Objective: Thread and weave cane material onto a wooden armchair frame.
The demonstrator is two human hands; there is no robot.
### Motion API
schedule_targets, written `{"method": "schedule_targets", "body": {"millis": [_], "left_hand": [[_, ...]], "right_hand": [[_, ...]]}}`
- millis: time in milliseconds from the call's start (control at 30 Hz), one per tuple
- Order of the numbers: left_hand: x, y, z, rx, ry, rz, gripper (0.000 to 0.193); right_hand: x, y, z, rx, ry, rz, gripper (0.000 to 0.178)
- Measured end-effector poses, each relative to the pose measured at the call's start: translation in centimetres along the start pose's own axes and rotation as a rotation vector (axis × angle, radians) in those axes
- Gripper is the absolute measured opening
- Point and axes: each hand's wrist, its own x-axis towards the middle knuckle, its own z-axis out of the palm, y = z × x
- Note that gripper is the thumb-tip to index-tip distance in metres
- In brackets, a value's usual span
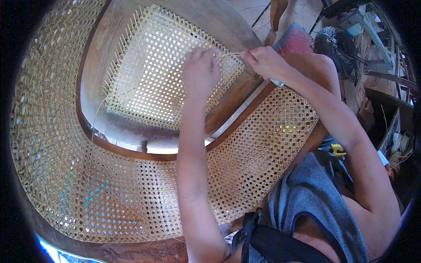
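A woven cane seat panel [153, 57] fills the opening of a wooden seat frame [97, 65], with loose cane ends sticking out along its left edge. My left hand [201, 68] is closed over the panel's right part, its fingers curled at a pale cane strand [230, 54]. That strand runs taut across to my right hand [263, 61], which pinches it just beyond the panel's right corner. A small pale object [277, 82] shows under my right wrist; its kind is hidden. The left fingertips are partly out of sight.
A curved cane backrest [118, 197] with a dark wooden rim wraps around the seat's left and near sides. At the right lie a dark bundle of strands [335, 46], a red flat piece [296, 40], a yellow-handled item [337, 150] and a pale wooden frame [372, 37].
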Motion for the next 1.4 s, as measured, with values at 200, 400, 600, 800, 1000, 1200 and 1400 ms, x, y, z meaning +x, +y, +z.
{"method": "schedule_targets", "body": {"millis": [200,400,600,800,1000,1200,1400], "left_hand": [[-0.1,0.1,-0.2,-0.806,-0.033,-0.386,0.02],[0.5,-2.5,-2.2,-0.253,-0.126,-0.312,0.012],[0.0,-3.2,-2.0,-0.153,-0.081,-0.179,0.009],[0.4,-2.8,-1.9,-0.108,-0.091,-0.136,0.014],[0.7,-2.5,-1.9,-0.045,-0.094,-0.036,0.012],[1.6,-2.4,-2.5,-0.046,-0.221,-0.079,0.012],[0.3,-2.3,-2.1,-0.143,-0.204,-0.203,0.008]], "right_hand": [[-0.4,-2.7,-0.6,0.226,-0.075,-0.034,0.047],[3.5,-4.6,4.5,0.294,-0.208,-0.184,0.031],[3.7,-5.7,5.3,0.229,-0.152,-0.199,0.031],[5.0,-6.1,5.1,0.33,-0.158,-0.098,0.026],[4.4,-6.4,5.6,0.278,0.02,-0.192,0.021],[4.5,-6.1,4.2,0.447,-0.188,-0.081,0.021],[5.0,-6.4,4.2,0.208,-0.185,-0.093,0.038]]}}
